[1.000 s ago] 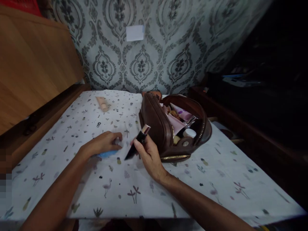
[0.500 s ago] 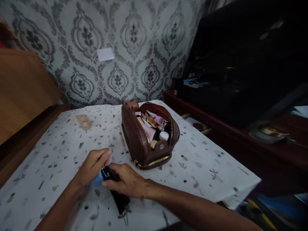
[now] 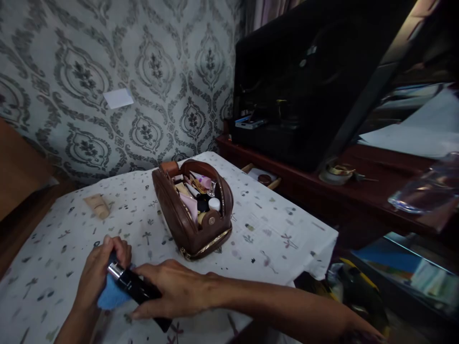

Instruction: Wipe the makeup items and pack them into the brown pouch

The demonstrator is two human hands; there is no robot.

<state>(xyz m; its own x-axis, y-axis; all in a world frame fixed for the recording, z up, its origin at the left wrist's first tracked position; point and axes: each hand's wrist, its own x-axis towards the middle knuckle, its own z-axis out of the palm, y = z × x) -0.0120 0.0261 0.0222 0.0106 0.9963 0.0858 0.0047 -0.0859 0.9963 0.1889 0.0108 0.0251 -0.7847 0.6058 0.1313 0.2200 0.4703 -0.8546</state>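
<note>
Black and silver, a tube is gripped by the right hand at seven o'clock in frame, its upper end masked by the left hand, whose hold cannot be told. A blue cloth at the tube's nine o'clock is partly covered.

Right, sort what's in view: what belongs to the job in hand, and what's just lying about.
In the job:
black tube, held by the right hand
blue cloth, at the left hand
open brown bag, probably
beige tube, perhaps

Lying about, it seems:
white papers
transparent plastic item
</note>
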